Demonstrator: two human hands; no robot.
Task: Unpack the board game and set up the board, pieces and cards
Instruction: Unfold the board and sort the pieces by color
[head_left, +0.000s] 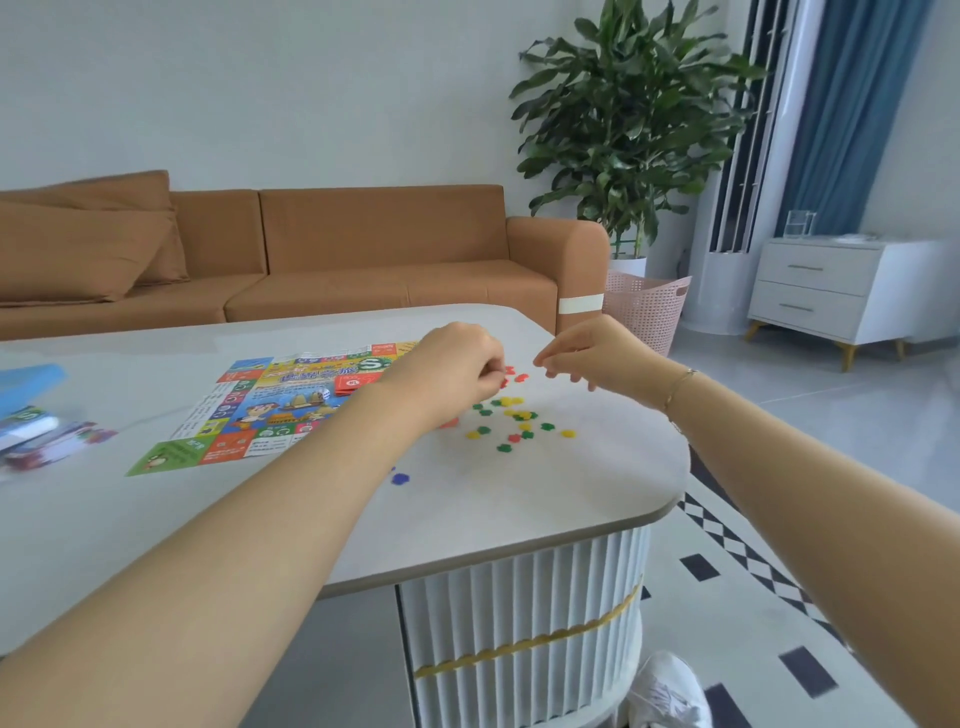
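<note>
A colourful paper game board (249, 415) lies unfolded on the white table (519, 499). A red card stack (353, 383) and a white die (323, 395) lie on the board. Several small green, yellow and red tokens (511, 418) are scattered to the right of the board, and a purple token (399, 478) lies nearer me. My left hand (457, 371) hovers over the red tokens (514, 373), fingers curled, seeming to pinch one. My right hand (597, 353) is just right of it, fingers bent; whether it holds anything is unclear.
A blue box lid (31, 379) and a clear bag of game parts (36, 436) lie at the table's left edge. A brown sofa (311, 249) stands behind the table. A pink basket (647, 306), a plant and a white drawer unit stand to the right.
</note>
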